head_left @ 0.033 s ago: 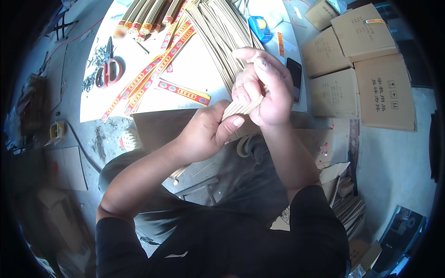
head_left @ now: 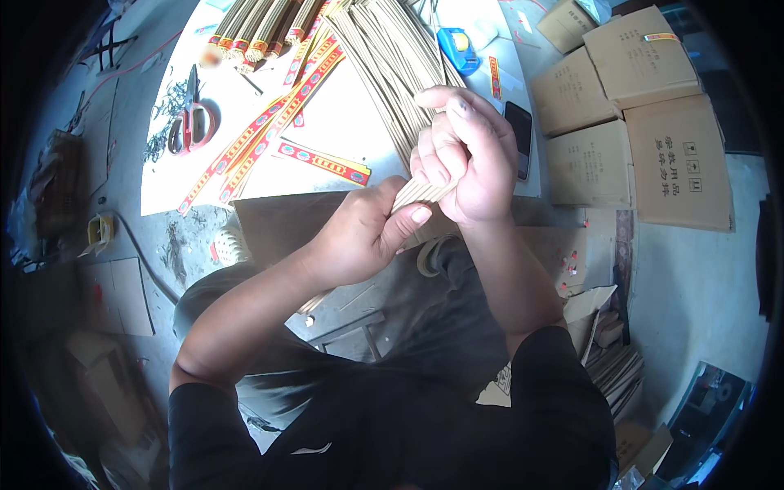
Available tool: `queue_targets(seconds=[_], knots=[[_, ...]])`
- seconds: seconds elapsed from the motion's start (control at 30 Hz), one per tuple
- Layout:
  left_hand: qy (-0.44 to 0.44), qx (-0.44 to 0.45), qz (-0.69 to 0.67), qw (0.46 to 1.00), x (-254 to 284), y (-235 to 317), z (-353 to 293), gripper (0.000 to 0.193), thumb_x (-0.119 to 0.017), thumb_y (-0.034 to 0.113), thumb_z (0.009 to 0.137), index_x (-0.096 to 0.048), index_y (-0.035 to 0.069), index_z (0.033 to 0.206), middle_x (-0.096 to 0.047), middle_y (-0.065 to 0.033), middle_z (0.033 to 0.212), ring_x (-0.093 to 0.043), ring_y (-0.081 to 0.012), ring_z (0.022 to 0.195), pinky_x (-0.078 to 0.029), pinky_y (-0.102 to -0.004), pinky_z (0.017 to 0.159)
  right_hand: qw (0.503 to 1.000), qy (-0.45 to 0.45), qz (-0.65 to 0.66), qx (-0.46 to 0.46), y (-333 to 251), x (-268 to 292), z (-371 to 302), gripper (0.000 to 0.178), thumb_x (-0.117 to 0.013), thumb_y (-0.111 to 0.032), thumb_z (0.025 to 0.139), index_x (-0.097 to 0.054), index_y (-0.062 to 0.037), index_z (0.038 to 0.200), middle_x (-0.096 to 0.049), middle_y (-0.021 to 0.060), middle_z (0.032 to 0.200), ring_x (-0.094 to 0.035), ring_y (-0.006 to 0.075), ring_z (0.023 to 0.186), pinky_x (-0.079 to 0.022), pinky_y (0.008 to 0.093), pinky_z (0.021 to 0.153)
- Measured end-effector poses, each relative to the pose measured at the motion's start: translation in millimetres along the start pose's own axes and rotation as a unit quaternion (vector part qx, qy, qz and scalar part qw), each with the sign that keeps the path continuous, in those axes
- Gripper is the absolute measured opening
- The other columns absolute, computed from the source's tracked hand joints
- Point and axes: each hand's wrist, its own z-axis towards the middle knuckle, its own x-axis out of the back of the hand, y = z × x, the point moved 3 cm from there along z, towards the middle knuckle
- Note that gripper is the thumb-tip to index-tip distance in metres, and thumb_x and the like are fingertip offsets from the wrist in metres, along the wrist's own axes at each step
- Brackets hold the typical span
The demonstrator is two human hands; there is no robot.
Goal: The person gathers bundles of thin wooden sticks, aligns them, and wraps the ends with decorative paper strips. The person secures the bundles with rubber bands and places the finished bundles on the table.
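Note:
Between my two hands is a small bundle of thin tan incense sticks (head_left: 418,193), held above my lap at the table's near edge. My left hand (head_left: 353,235) is closed round the lower part, thumb along the sticks. Curled fingers of my right hand (head_left: 474,159) close on the upper end, which they partly hide; its index finger and thumb stand up off the bundle. Just beyond lies a large loose pile of the same sticks (head_left: 380,69) on the white table (head_left: 327,135). Red and yellow paper strips (head_left: 265,135) lie left of it.
Banded stick bundles (head_left: 261,33) lie at the table's far left, with red-handled scissors (head_left: 192,126) nearer. A blue tape dispenser (head_left: 457,51) and a phone (head_left: 520,135) are on the right. Cardboard boxes (head_left: 678,163) stand right of the table. A stool (head_left: 355,335) shows below my arms.
The fingers of my right hand have shifted slightly and curl a little further over the upper end of the sticks. My left hand stays in place.

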Motion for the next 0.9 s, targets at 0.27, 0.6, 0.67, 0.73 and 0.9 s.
queue_targets(seconds=[0.27,0.6,0.67,0.73,0.9], knots=[[-0.058,0.049,-0.21,0.975,-1,-3,10,0.044,-0.05,0.042,0.11,-0.058,0.0,0.118,-0.062,-0.0025,0.083,-0.059,-0.0121,0.069,-0.051,-0.0292,0.066,0.996,0.09,-0.009,0.007,3,-6,-7,0.027,-0.048,-0.02,0.11,-0.063,0.0021,0.108,-0.034,-0.0061,0.053,-0.032,0.0063,0.04,-0.038,0.0272,0.043],[0.053,-0.064,0.06,0.995,0,0,9,0.039,-0.055,0.034,0.107,-0.054,-0.003,0.121,-0.068,-0.0203,0.08,-0.07,-0.0416,0.077,-0.055,-0.0438,0.073,0.994,0.101,0.031,0.012,16,-7,-3,0.035,-0.042,-0.023,0.111,-0.061,0.0051,0.12,-0.043,0.0001,0.06,-0.044,0.0117,0.052,-0.045,0.0295,0.054],[0.059,-0.083,0.071,0.992,-2,-4,5,0.039,-0.055,0.033,0.107,-0.054,-0.002,0.121,-0.068,-0.0205,0.082,-0.071,-0.0416,0.078,-0.055,-0.0434,0.073,0.99,0.132,0.042,0.034,19,-18,-5,0.043,-0.038,-0.029,0.112,-0.061,0.0063,0.121,-0.046,0.0013,0.06,-0.045,0.0126,0.051,-0.046,0.03,0.053],[0.053,-0.096,0.074,0.991,-2,-7,4,0.038,-0.055,0.033,0.107,-0.054,-0.002,0.121,-0.069,-0.0207,0.083,-0.071,-0.041,0.079,-0.055,-0.043,0.074,0.99,0.124,0.047,0.042,20,-22,-6,0.052,-0.034,-0.036,0.113,-0.061,0.0079,0.121,-0.047,0.0022,0.057,-0.045,0.0131,0.047,-0.047,0.0302,0.051],[-0.03,-0.013,0.044,0.998,6,5,7,0.037,-0.056,0.033,0.107,-0.055,-0.002,0.119,-0.069,-0.0161,0.082,-0.071,-0.0336,0.077,-0.055,-0.0399,0.075,0.995,0.072,0.068,0.016,11,-5,-14,0.049,-0.04,-0.034,0.112,-0.058,0.0055,0.09,-0.04,0.002,0.048,-0.041,0.0119,0.037,-0.043,0.0304,0.039]])
